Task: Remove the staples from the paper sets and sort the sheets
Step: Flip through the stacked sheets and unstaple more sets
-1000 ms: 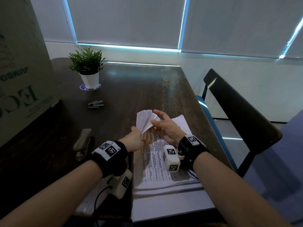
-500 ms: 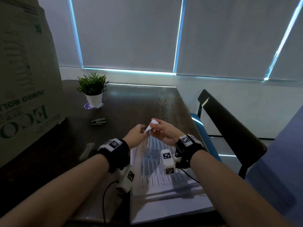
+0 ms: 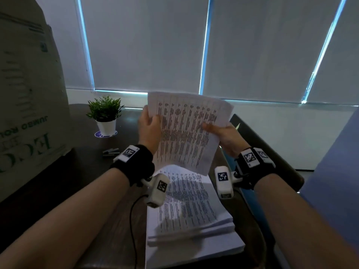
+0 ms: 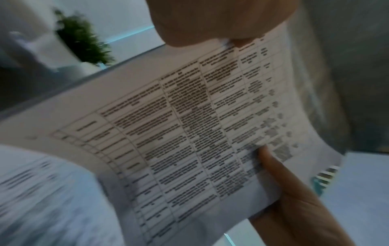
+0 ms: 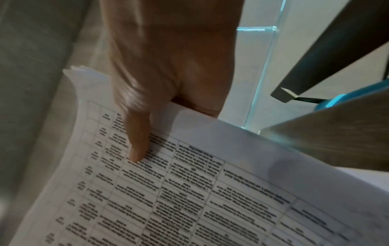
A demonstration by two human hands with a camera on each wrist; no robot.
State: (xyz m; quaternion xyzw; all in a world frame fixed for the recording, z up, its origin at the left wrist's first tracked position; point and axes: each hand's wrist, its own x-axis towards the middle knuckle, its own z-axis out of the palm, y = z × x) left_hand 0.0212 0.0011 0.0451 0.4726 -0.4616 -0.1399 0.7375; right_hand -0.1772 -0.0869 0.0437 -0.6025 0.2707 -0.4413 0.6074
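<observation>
Paper set [image 3: 186,131], printed with tables, held upright in the air above the stack [image 3: 190,206] on the tabletop [image 3: 87,171]. Gripped at its left edge by the left hand [image 3: 149,131], fingers curled round that edge. Gripped at its right edge by the right hand [image 3: 225,136], thumb [image 5: 138,141] pressed flat on the printed face, other fingers hidden behind the sheets. Lower part of the set curling toward the stack. Plant [image 3: 105,115] in a white pot farther back on the left, small dark staple strips [image 3: 110,151] near it, carton [image 3: 29,105] at far left, chair [image 3: 258,148] on the right.
</observation>
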